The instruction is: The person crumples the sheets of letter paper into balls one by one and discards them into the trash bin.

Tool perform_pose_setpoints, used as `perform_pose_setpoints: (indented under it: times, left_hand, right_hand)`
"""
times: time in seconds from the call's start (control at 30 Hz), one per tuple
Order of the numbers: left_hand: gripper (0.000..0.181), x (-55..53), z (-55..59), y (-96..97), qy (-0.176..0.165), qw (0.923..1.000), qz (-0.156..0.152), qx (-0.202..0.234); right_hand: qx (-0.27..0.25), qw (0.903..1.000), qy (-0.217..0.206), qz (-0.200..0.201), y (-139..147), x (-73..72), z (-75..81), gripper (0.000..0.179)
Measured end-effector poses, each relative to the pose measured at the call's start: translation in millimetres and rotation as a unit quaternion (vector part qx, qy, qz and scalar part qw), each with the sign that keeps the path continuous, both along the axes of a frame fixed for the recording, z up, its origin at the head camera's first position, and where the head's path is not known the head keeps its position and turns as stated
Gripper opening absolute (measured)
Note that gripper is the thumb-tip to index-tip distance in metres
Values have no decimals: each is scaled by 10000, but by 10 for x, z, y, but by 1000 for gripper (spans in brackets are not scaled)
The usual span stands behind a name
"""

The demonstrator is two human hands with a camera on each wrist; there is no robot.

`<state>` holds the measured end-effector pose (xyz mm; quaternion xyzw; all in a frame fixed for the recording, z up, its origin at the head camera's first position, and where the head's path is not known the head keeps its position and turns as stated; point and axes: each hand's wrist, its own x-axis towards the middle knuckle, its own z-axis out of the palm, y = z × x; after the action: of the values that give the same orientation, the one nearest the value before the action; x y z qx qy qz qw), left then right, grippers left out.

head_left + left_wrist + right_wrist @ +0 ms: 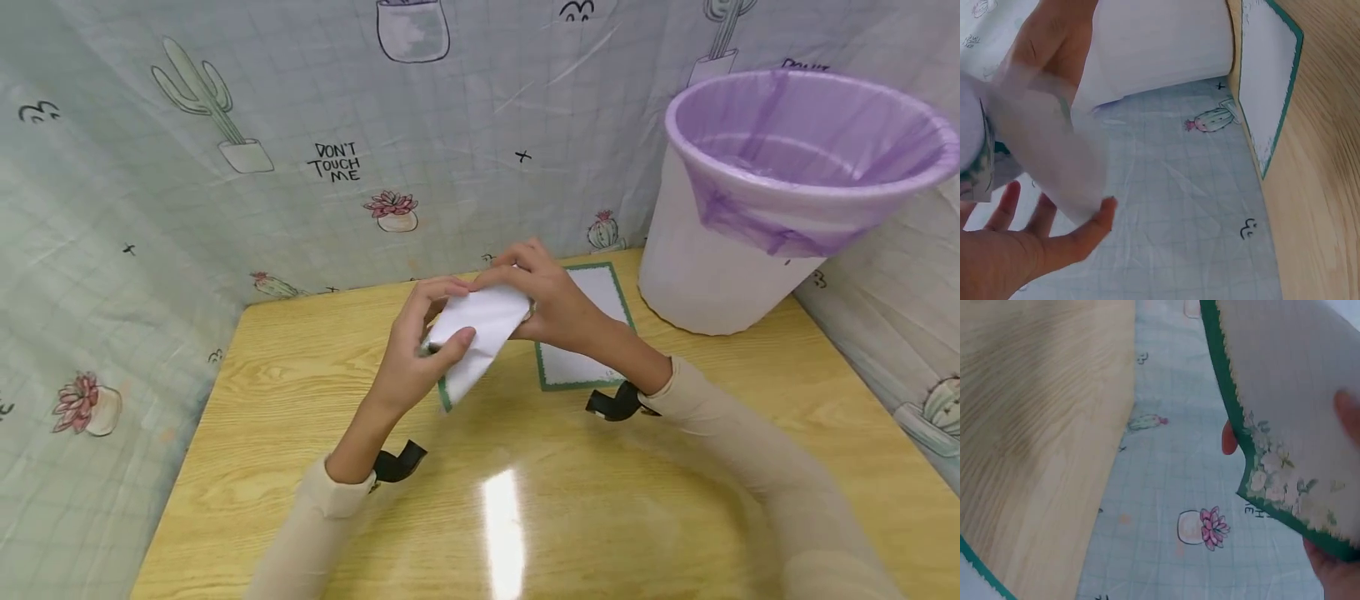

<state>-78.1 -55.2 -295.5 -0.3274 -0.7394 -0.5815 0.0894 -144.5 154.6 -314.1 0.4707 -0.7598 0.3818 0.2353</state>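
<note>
Above the table, both hands hold a white sheet of paper [487,321] with a green border, bent over on itself. My left hand [408,354] grips its left side, with the thumb lying across the front face. The right hand [551,296] grips the upper right part, its fingers arched over the top edge. In the right wrist view the sheet [1291,394] shows a printed flower cluster at one corner. Motion blurs the paper [1054,150] in the left wrist view, where the left hand's [1029,256] fingers reach along its lower edge.
A second green-bordered sheet [577,362] lies on the wooden table [300,400], partly behind the right forearm. At the back right stands a tall white bin [712,258] lined with a purple bag [810,125]. Cactus-print cloth [465,142] hangs behind and at both sides.
</note>
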Motion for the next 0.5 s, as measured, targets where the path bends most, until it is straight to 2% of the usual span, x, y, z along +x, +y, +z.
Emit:
perform_pose_setpoints:
  times: [0.07, 0.13, 0.23, 0.37, 0.5]
  left_hand:
    - [37, -12, -15, -6, -70, 9999, 87, 110]
    - [38, -25, -29, -13, 4, 9996, 201, 207]
    - [37, -50, -43, -20, 237, 9985, 399, 298]
    - [31, -91, -78, -30, 622, 9954, 678, 276]
    - [27, -111, -105, -59, 989, 9896, 1023, 217]
  right_hand:
    - [-11, 9990, -342, 279, 18, 15, -8, 61]
    - [4, 9964, -694, 490, 28, 34, -13, 67]
    - [-41, 9926, -1069, 572, 15, 57, -20, 63]
    - [-100, 9919, -1189, 428, -21, 86, -25, 47]
    - [-48, 9929, -1102, 449, -52, 82, -24, 39]
